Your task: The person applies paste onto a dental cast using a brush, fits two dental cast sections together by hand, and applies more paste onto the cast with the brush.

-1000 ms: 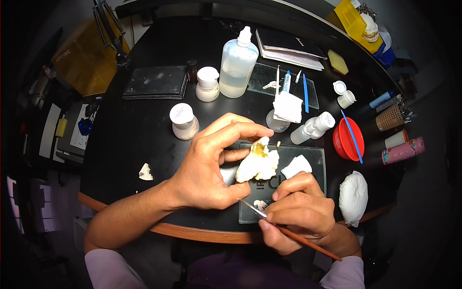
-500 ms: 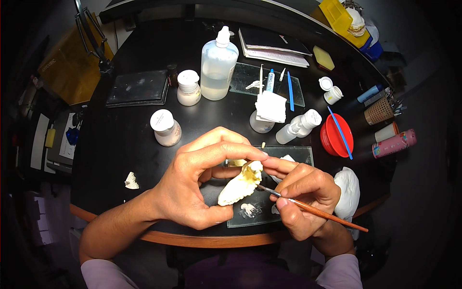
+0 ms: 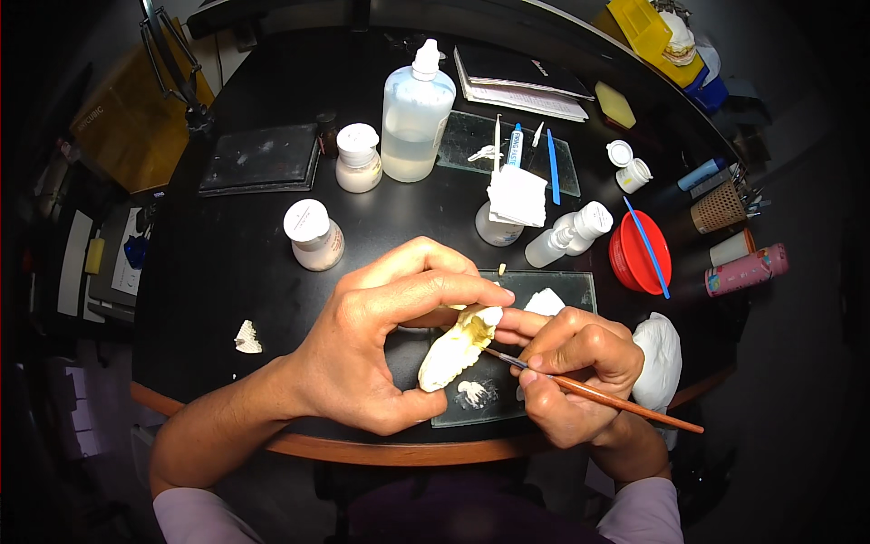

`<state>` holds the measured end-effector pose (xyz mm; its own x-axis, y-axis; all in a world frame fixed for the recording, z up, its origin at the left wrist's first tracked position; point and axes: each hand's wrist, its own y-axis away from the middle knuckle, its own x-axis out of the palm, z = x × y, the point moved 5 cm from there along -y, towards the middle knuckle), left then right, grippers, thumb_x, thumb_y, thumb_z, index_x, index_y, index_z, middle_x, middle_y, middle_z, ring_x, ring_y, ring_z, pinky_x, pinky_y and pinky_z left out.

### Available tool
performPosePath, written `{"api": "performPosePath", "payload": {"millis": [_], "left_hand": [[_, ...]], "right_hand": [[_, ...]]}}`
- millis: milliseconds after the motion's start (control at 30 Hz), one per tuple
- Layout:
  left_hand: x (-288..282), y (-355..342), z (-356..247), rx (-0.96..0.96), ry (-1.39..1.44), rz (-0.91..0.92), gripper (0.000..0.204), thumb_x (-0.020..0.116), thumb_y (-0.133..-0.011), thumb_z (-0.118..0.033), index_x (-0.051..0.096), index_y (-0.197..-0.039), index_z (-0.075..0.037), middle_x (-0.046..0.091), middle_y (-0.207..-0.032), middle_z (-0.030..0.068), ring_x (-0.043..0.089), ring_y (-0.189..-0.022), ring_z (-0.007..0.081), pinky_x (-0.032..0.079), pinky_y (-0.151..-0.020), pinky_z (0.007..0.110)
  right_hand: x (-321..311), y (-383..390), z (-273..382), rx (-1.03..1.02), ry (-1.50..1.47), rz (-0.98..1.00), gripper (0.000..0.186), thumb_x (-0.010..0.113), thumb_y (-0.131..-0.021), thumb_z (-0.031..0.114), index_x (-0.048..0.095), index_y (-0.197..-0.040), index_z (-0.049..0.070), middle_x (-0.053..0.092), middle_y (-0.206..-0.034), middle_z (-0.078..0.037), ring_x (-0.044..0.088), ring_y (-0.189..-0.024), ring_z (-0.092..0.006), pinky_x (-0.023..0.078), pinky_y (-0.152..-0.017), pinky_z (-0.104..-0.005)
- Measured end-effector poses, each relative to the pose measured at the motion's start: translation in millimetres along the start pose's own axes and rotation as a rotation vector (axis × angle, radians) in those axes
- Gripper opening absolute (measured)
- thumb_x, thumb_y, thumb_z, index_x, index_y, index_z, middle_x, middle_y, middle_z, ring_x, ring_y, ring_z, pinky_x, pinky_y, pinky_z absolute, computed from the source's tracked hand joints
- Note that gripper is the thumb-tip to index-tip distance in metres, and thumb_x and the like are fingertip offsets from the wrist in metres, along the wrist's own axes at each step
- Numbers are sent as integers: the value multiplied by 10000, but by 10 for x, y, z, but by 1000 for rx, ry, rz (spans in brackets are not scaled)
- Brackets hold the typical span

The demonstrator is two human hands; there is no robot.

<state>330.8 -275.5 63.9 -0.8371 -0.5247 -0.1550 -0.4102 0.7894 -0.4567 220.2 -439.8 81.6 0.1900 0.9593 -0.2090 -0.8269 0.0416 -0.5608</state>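
My left hand (image 3: 381,331) is closed around a pale yellow dental cast (image 3: 450,355), fingers over its upper end and thumb under its lower end. Pinched in my right hand (image 3: 580,372) is a thin paintbrush (image 3: 616,401) with a reddish-brown wooden handle. Its tip meets or nearly meets the right edge of the cast; I cannot tell which. My right fingertips lie close to the cast's upper end. Below the hands, a glass slab (image 3: 562,288) carries a smear of whitish paste (image 3: 473,393) and a folded white tissue (image 3: 545,303).
Beyond my hands stand lidded powder jars (image 3: 314,236), a large liquid bottle (image 3: 417,118) and small clear bottles (image 3: 569,234). On the right are a red bowl (image 3: 640,254) with a blue stick across it and a crumpled white tissue (image 3: 656,361). A cast fragment (image 3: 247,337) lies at left.
The cast and both hands have shifted very slightly to the right in the picture, along with most of the bench items. Both grips look the same.
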Motion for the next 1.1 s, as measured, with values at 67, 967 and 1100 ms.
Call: {"api": "performPosePath", "payload": {"millis": [67, 967, 1100], "left_hand": [[4, -1, 2, 6, -24, 11, 653, 749, -665, 56, 671, -1313, 43, 550, -1238, 156, 663, -1163, 214, 612, -1046, 366], [5, 7, 1, -7, -9, 21, 640, 775, -683, 55, 670, -1314, 40, 551, -1250, 158, 666, -1161, 213, 613, -1037, 361], [13, 10, -8, 5, -2, 15, 636, 776, -685, 59, 670, -1312, 41, 551, -1248, 160, 669, -1156, 215, 614, -1036, 359]], "right_hand": [[-5, -4, 0, 14, 17, -9, 152, 699, -749, -112, 587, -748, -8, 679, -733, -135, 791, -802, -300, 659, -909, -486], [0, 7, -30, 0, 19, 7, 137, 728, -732, -104, 624, -742, -16, 690, -734, -122, 784, -767, -272, 667, -889, -468], [4, 6, -14, -1, 23, -4, 126, 725, -731, -106, 634, -751, -21, 690, -736, -124, 786, -772, -277, 665, -894, -470]]}}
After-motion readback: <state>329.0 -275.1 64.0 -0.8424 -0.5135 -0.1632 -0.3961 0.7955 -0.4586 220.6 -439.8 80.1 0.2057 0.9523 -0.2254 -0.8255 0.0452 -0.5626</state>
